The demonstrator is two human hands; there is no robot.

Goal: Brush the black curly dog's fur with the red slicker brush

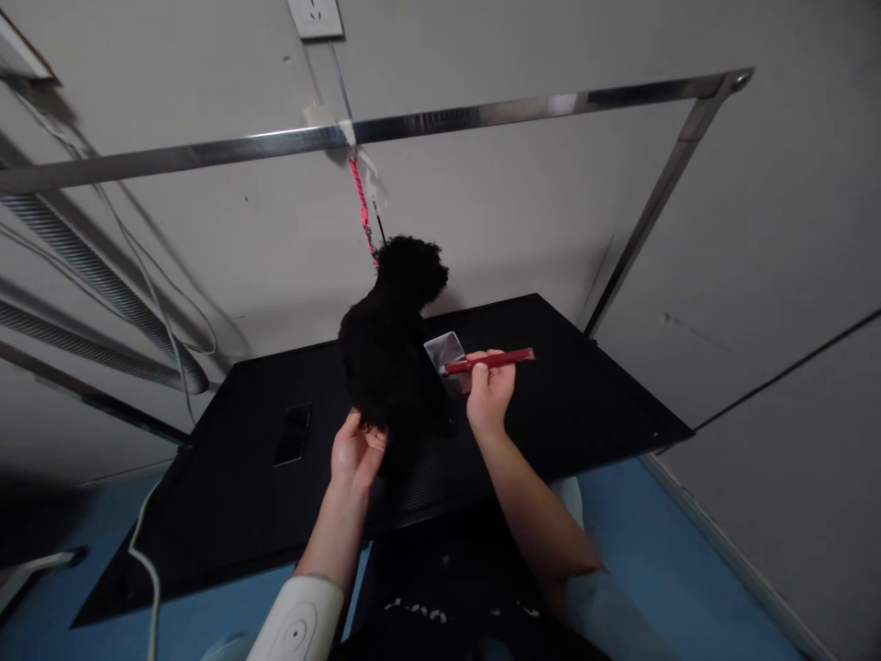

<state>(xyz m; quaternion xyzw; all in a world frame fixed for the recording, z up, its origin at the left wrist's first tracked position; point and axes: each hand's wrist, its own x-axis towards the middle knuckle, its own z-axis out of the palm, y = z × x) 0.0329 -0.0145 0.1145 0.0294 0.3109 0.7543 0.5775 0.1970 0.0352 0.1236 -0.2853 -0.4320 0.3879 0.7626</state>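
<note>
If the dog [385, 353] on the bench [551, 404] twists, I'd expect the brush [461, 365] to scrape it, or the leash [362, 197] to pull tight. My right hand [490, 397] has its fingers wrapped round the handle, beside the dog. My left hand [358, 450] touches its rump; I can't tell whether those fingers grip fur. Darkness swallows its legs; the brush's far face is hidden.
</note>
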